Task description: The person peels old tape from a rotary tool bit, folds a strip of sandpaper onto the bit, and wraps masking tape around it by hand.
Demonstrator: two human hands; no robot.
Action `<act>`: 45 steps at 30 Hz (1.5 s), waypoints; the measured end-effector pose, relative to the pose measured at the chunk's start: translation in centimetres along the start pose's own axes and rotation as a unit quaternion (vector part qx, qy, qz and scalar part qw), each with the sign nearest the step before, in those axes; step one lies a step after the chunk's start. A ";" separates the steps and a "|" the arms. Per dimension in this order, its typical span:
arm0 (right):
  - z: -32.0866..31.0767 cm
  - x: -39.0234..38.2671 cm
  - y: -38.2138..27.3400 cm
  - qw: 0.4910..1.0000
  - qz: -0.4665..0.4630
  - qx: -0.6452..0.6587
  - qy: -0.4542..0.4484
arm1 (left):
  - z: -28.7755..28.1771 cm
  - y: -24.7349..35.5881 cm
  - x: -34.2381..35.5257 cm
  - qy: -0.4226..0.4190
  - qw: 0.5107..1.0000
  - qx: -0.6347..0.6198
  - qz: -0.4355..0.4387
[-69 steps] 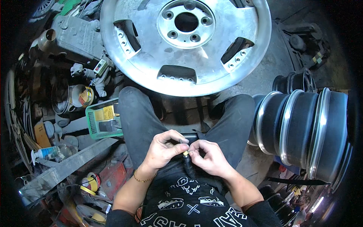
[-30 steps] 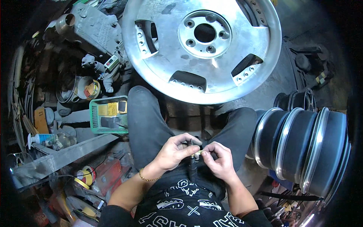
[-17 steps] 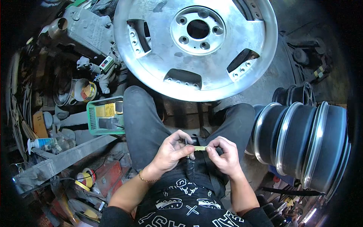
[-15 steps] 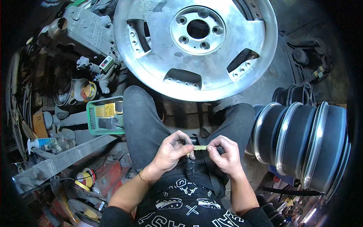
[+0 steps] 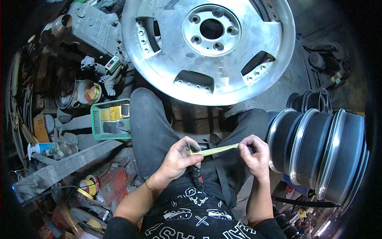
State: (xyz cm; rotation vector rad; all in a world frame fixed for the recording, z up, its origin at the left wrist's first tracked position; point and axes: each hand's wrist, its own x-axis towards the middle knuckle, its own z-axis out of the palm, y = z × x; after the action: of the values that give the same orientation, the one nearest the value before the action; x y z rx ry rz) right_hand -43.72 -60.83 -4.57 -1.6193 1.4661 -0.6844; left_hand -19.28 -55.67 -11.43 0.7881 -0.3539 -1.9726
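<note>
A narrow pale-yellow strip (image 5: 218,150), its material unclear, stretches between my hands above my lap. My left hand (image 5: 180,158) is closed on its left end, thumb pressed over the fingers. At the other end, which sits a little higher, my right hand (image 5: 254,155) pinches the strip between thumb and fingertips. Just below my left hand is a dark hand tool (image 5: 197,179) with a red mark on its body. The left fingers hide its upper end, so whether they also grip it cannot be told. Beyond my knees lies a large bare-metal wheel rim (image 5: 183,59), face up.
By my left knee stands a green plastic basket (image 5: 95,129) with yellow and dark sheets in it. A metal beam (image 5: 75,167) runs below it. Several wheel barrels (image 5: 318,147) with polished lips line my right side. A switch box (image 5: 112,63) sits at the upper left.
My right hand has moved right and slightly up, drawing out a longer length of the yellow strip. My left hand stays nearly in place. The dark tool's lower end has turned slightly.
</note>
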 end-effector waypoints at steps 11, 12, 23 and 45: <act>-2.8 0.4 1.4 0.996 0.015 0.052 0.076 | 0.1 0.4 -0.4 -0.022 0.999 0.024 -0.003; -3.3 0.1 1.9 0.994 0.026 0.067 0.087 | 0.0 0.5 -0.5 -0.020 0.998 0.053 -0.013; -6.0 0.4 2.9 0.984 0.008 0.102 0.148 | 0.5 0.3 -0.6 -0.040 0.997 0.061 -0.007; -9.0 0.1 4.8 0.965 0.004 0.093 0.243 | 0.4 -0.9 -0.5 -0.054 0.998 -0.016 0.037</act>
State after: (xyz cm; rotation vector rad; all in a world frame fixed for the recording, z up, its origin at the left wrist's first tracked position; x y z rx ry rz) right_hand -53.70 -62.74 -4.08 -1.3549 1.6868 -1.2417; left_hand -19.91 -54.80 -11.43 0.6407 -0.4076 -1.9513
